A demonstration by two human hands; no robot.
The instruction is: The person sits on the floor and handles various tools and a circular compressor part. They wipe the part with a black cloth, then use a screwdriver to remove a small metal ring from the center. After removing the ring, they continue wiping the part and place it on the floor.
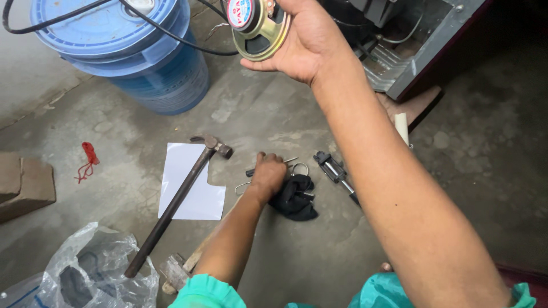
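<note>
The right hand point(305, 43) was raised above the concrete floor point(456, 171), fingers curled round the rim of a round loudspeaker point(257, 25), just right of the blue drum point(131, 51). Well below the drum, the left hand point(268, 174) was closed over small tools point(297, 168) on the floor, touching a black cloth point(294, 199). A claw hammer point(177, 202) lay across white paper point(191, 182) left of that hand.

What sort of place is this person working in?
Probably an informal repair workshop, on a bare concrete floor. A claw hammer lies on white paper, the right hand holds a small loudspeaker, and a blue plastic drum stands nearby.
</note>
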